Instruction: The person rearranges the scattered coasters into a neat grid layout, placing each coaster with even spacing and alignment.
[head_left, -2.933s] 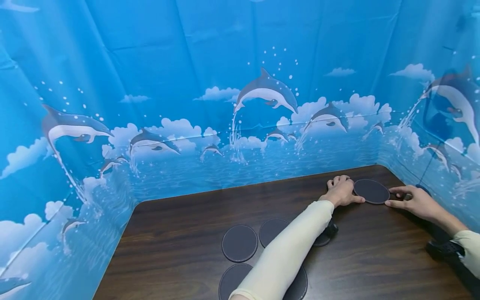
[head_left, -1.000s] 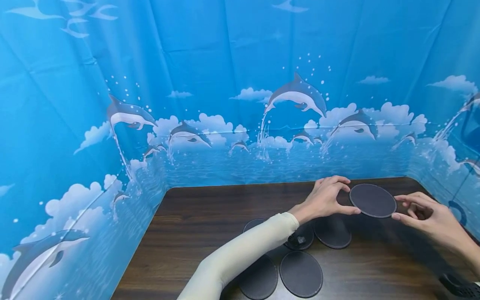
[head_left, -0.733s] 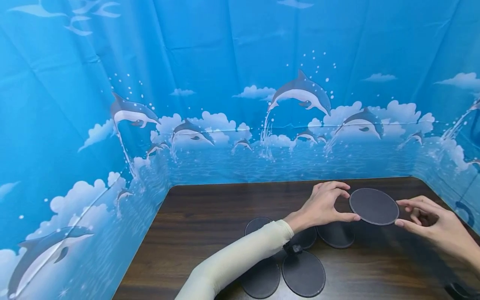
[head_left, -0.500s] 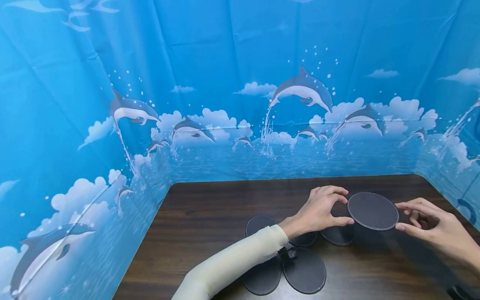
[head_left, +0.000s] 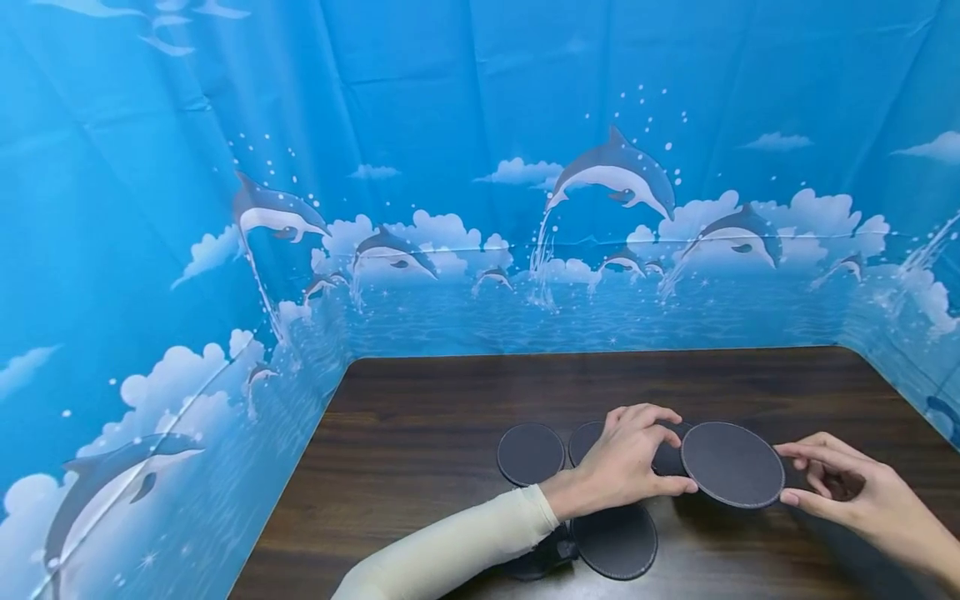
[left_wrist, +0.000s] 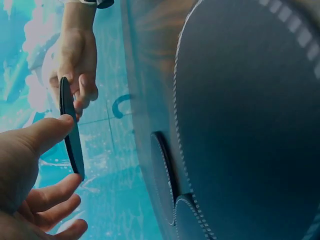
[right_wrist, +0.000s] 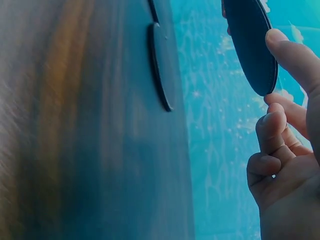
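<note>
A round black coaster [head_left: 732, 464] with a stitched rim is held in the air above the right part of the table. My left hand [head_left: 624, 463] pinches its left edge between thumb and fingertips. On the opposite edge, my right hand [head_left: 855, 487] pinches it with thumb and index finger, the other fingers curled in. The right wrist view shows the same coaster [right_wrist: 252, 50] edge-on at the right thumb. On the table lie several like coasters: one at upper left [head_left: 530, 454], one at lower right [head_left: 615, 543], others partly hidden by the left hand and arm.
The dark wooden table [head_left: 420, 417] has rounded far corners. A blue curtain [head_left: 435, 317] printed with dolphins stands behind it and along its sides. My left sleeve [head_left: 450, 542] crosses above the near coasters.
Both hands have lifted the coaster from the far right corner and carried it nearer and somewhat left, toward the other coasters. The head view has turned slightly right.
</note>
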